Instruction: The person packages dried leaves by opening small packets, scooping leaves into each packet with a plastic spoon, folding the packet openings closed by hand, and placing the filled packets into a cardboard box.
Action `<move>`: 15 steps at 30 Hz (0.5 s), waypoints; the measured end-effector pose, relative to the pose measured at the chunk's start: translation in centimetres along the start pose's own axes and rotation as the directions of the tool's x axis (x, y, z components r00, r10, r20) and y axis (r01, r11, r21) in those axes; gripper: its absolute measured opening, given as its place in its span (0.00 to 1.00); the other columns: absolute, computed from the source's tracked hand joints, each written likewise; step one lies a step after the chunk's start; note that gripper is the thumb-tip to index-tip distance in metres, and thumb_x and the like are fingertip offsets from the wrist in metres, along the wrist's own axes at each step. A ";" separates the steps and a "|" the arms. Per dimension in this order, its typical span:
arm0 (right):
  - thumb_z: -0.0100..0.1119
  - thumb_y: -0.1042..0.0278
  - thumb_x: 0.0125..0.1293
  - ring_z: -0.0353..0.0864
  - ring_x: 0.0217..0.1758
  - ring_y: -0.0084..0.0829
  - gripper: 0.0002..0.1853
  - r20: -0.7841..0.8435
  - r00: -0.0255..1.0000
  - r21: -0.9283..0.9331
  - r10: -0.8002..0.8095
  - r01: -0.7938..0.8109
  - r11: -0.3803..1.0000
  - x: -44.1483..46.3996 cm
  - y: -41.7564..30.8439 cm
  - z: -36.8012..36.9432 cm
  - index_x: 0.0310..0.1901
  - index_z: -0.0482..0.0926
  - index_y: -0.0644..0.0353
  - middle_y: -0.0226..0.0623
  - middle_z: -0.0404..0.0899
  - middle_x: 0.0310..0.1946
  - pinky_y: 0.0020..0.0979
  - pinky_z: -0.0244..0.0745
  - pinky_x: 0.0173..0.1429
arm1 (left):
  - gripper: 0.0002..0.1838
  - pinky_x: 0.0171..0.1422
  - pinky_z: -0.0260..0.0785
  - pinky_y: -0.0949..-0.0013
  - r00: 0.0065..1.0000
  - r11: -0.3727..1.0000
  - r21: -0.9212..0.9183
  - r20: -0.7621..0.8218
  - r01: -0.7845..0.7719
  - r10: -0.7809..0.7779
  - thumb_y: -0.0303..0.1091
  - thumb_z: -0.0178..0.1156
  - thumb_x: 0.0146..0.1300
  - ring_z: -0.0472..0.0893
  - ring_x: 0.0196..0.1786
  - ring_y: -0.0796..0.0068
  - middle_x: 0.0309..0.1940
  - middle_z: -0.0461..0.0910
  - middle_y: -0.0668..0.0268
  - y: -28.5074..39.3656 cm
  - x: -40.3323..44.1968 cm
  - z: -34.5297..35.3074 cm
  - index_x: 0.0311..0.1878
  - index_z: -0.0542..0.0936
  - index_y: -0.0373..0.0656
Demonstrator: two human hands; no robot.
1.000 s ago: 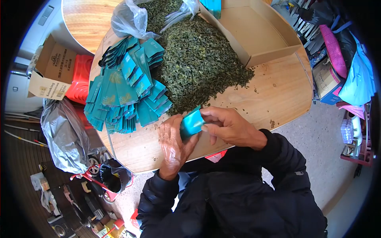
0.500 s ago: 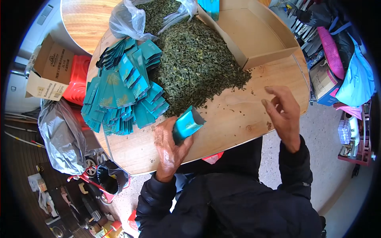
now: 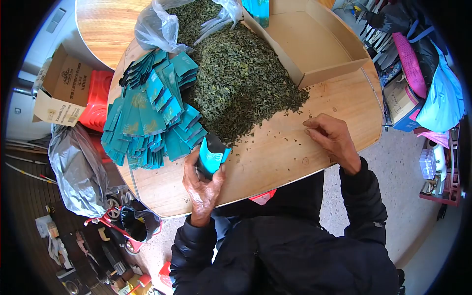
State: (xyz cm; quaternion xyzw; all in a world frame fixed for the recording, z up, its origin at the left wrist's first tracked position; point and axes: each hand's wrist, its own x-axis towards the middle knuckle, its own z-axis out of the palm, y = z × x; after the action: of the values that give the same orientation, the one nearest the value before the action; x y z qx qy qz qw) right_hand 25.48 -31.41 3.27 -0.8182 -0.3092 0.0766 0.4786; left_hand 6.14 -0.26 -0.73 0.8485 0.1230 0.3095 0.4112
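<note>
My left hand [image 3: 201, 189] is wrapped round a teal foil pouch [image 3: 212, 156], whose mouth gapes at the top. It holds the pouch tilted, close to the front of the wooden table [image 3: 268, 169]. My right hand [image 3: 335, 142] hovers over the table to the right, fingers bent, thumb and forefinger tips slightly apart, with nothing visible between them. A large heap of dried tea leaves [image 3: 241, 78] lies beyond both hands. Left of the heap, many flat teal pouches [image 3: 142, 115] are spread in overlapping stacks, right behind the held one.
A shallow cardboard box [image 3: 314, 42] stands at the back right, with an upright teal pouch [image 3: 256, 12] at its left side. A clear plastic bag [image 3: 156, 27] with more leaves is at the back. Loose leaf bits lie near the heap. A printed carton [image 3: 64, 88] stands left of the table.
My left hand has shifted slightly left with the pouch. The right hand has moved left and its thumb and forefinger have drawn closer together.
</note>
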 end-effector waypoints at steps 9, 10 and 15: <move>0.62 0.74 0.75 0.78 0.29 0.17 0.06 0.466 0.856 0.199 0.225 -0.349 0.916 3.5 -4.7 -0.8 0.45 0.85 0.67 0.29 0.84 0.31 0.23 0.73 0.34 | 0.32 0.54 0.74 0.70 0.996 0.996 -0.031 0.003 0.087 -0.087 0.37 0.77 0.66 0.79 0.46 0.77 0.49 0.80 0.64 -0.7 -0.5 -0.5 0.67 0.73 0.36; 0.62 0.73 0.76 0.78 0.28 0.17 0.06 0.497 0.852 0.209 0.167 -0.304 0.929 4.0 -4.7 -0.2 0.45 0.85 0.66 0.29 0.85 0.30 0.23 0.74 0.32 | 0.32 0.54 0.74 0.70 0.996 0.996 -0.030 0.000 0.090 -0.090 0.37 0.77 0.66 0.79 0.46 0.77 0.49 0.80 0.64 -0.9 -0.6 -0.4 0.67 0.73 0.36; 0.63 0.67 0.76 0.81 0.28 0.18 0.09 0.548 0.827 0.256 0.122 -0.305 0.917 7.3 -3.6 2.5 0.42 0.85 0.64 0.30 0.86 0.30 0.25 0.77 0.32 | 0.31 0.52 0.73 0.72 0.995 0.994 -0.058 -0.017 0.093 -0.094 0.35 0.77 0.66 0.77 0.44 0.79 0.46 0.80 0.67 -1.2 -0.5 -0.2 0.67 0.73 0.36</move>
State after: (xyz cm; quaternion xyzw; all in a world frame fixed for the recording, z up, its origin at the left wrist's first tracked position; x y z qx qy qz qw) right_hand 28.65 -24.11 6.14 -0.7032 -0.3148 0.4004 0.4960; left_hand 5.64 0.36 -1.74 0.8266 0.1578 0.3019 0.4481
